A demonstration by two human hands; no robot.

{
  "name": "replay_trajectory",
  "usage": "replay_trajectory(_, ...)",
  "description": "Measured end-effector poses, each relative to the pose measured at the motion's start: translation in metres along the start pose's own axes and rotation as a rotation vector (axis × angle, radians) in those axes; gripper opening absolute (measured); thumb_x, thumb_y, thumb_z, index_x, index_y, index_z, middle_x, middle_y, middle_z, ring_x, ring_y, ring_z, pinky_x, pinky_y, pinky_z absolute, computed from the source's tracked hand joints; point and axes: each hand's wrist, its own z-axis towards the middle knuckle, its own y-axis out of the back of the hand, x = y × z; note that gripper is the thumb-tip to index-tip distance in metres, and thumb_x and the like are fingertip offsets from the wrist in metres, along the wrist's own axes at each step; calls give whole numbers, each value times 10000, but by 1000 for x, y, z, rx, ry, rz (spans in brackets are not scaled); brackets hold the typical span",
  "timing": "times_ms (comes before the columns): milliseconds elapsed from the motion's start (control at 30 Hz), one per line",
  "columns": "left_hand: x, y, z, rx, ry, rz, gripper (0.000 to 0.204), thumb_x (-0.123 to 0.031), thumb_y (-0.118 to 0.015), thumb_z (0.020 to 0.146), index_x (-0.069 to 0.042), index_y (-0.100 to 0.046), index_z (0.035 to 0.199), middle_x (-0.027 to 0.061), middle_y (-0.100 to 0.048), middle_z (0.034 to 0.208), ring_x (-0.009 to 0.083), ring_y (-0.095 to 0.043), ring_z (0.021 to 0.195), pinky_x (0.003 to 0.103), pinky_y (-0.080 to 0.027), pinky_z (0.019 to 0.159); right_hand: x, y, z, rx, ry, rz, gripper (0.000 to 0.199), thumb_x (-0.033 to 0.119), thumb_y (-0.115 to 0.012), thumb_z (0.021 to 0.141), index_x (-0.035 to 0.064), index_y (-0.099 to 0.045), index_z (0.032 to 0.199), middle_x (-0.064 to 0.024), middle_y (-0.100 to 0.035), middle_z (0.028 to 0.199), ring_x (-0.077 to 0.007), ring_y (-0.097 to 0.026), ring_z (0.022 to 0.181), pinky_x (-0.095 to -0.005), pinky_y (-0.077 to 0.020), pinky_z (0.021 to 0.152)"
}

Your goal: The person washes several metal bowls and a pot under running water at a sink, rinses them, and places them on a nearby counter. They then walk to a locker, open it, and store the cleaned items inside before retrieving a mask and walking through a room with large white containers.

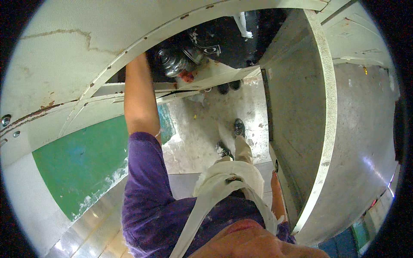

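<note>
My left forearm reaches up into an open metal locker, and the locker's frame hides my left hand. Close to that wrist, inside, is a clear, shiny rounded container. A small red thing lies beside it, and dark cloth or a bag with a pale print fills the back. Down at my right side, my right hand is by the inner face of the open locker door, near a small dark fitting. Its fingers are too small and hidden to read.
Rust-marked pale locker fronts rise on the left, with small metal locks. Below is a green and white wall. A dark pair of shoes stands on the worn floor beneath the locker.
</note>
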Motion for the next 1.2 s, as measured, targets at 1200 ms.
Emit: replay_trajectory(1200,28,393,-441,-64,-162,1038,193,-259,-619,724,-87,-629,810,88,-628,757,255,-603,707,369,-461,625,302,196,-148,-307,1043,1164,692,558,-258,904,3,-337,1310,-164,-540,1152,-258,-474,1105,-408,-326,959)
